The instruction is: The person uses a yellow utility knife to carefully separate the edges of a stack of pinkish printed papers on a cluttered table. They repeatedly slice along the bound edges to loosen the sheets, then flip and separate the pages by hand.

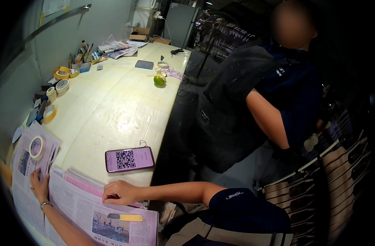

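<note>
- The left hand (pixel 40 186), a metal bracelet on its wrist, lies flat with its fingers spread on a sheet of printed newspaper (pixel 25 192) at the near left corner. It holds nothing and only presses down.
- The right hand (pixel 120 192) reaches across from the right on a bare forearm below a dark sleeve. Its fingers are curled under and its knuckles rest on a stack of pink-edged newspaper sheets (pixel 79 184). I cannot tell whether the fingertips pinch a sheet.
- Just below that hand, a short yellow strip (pixel 130 217) lies on the top page.
- Just beyond the right hand, a smartphone with a lit pinkish screen (pixel 129 159) lies flat near the right edge of the long cream-coloured table (pixel 113 102).
- A white roll of masking tape (pixel 36 147) stands on the newspaper above the left hand.
- More tape rolls (pixel 50 112) line the left wall, and a small green round object (pixel 159 80) sits far up the table.
- A second person in dark clothes and an apron (pixel 245 102) stands at the right, well apart from both hands.
- Risks, as I judge them: the loose sheets could slide or crease under uneven pressure, a sweep of the right forearm could push the phone over the edge, and tugging the paper could shift the tape roll.
</note>
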Motion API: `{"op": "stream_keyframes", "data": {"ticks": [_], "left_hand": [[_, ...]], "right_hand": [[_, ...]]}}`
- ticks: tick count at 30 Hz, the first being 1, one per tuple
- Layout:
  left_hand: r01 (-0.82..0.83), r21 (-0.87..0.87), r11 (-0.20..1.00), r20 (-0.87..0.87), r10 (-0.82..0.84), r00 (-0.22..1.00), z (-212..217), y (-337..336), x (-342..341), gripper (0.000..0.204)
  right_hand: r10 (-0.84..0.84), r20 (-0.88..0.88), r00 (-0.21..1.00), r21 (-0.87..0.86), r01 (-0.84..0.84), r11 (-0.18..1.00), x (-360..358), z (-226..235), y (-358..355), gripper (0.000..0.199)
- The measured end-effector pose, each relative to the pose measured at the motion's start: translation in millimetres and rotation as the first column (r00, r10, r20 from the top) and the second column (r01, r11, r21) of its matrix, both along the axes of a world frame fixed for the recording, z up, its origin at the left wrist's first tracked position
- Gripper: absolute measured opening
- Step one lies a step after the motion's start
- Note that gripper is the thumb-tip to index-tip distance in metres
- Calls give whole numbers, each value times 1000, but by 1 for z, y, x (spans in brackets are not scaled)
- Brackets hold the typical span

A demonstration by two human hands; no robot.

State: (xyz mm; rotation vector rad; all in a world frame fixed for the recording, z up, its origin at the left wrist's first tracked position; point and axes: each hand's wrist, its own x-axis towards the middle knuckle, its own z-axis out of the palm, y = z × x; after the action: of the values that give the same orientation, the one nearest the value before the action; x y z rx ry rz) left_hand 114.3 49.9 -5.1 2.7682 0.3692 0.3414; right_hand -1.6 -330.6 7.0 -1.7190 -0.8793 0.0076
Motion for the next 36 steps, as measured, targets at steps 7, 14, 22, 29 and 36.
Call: {"op": "stream_keyframes", "data": {"ticks": [7, 14, 22, 29, 36], "left_hand": [[15, -76, 997, 12, -14, 1000, 1, -1, -1, 52], [0, -74, 997, 14, 1, 1000, 0, -4, -1, 52], [-37, -2, 999, 9, 37, 999, 0, -5, -2, 52], [-36, 12, 999, -5, 36, 999, 7, -10, -5, 52], [1, -39, 999, 7, 0, 1000, 0, -4, -1, 51]], "right_hand": [[26, -30, 999, -15, -26, 1000, -1, 3, -2, 9], [22, -44, 999, -42, -24, 999, -1, 3, -3, 9], [32, -64, 997, -41, -35, 999, 0, 5, -3, 9], [43, -99, 994, -23, -45, 999, -2, 6, -2, 9], [25, -67, 997, -41, -28, 999, 1, 0, -3, 9]]}}
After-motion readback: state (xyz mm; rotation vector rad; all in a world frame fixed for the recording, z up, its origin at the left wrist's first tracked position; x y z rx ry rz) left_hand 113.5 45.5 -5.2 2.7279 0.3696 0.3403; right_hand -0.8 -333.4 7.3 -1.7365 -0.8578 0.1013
